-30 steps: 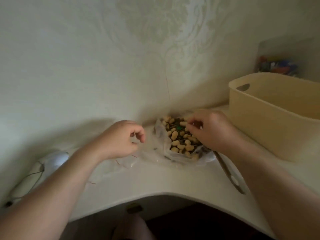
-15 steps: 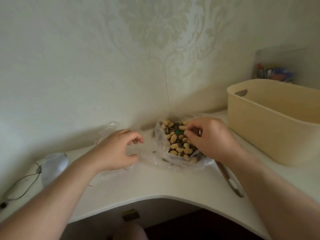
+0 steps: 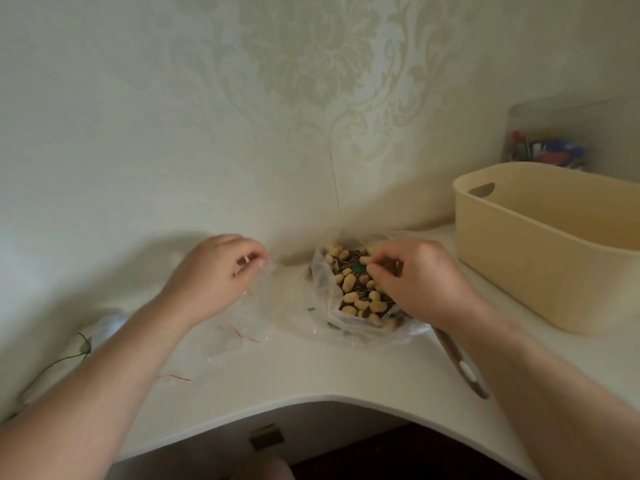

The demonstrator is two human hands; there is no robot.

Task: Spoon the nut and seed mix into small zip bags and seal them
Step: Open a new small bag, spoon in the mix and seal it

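Clear plastic forms the big bag (image 3: 325, 289) of nut and seed mix (image 3: 360, 292), sitting mouth-up on the tabletop (image 3: 311, 368) near the far wall. The right hand (image 3: 420, 280) pinches its far rim with curled fingers. The left hand (image 3: 214, 275) pinches a small zip bag (image 3: 256, 306) left of it. A wooden spoon (image 3: 460, 365) lies right, its long axis running near to far.

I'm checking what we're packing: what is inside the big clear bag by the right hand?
The big clear bag holds pale nuts, dark seeds and one green bit. The right hand covers its right part; anything deeper is hidden.
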